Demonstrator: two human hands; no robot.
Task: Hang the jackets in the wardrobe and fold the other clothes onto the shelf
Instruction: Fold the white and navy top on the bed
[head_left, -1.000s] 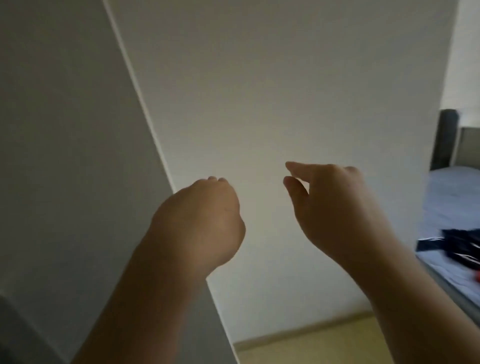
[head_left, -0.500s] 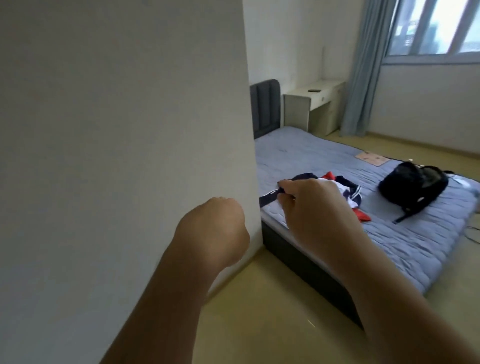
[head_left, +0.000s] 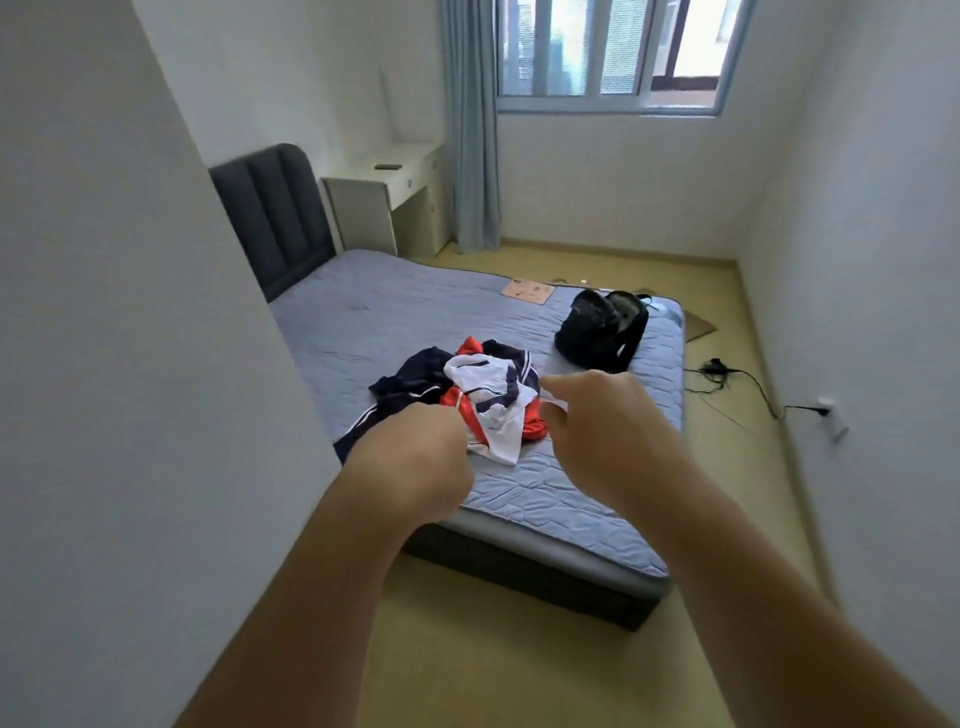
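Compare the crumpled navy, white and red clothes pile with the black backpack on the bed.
The crumpled navy, white and red clothes pile is multi-coloured; the black backpack is one colour. The pile lies low and spread out; the backpack sits bulkier and holds its shape. The pile is nearer the camera; the backpack is farther off. Both rest on the blue-grey quilted mattress, apart.

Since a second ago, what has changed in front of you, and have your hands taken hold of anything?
The view swung right, off the white panel onto the bed, bringing the clothes pile and black backpack into full sight. Nothing was taken or let go. The left hand stays fisted, the right hand loosely curled, both raised and empty.
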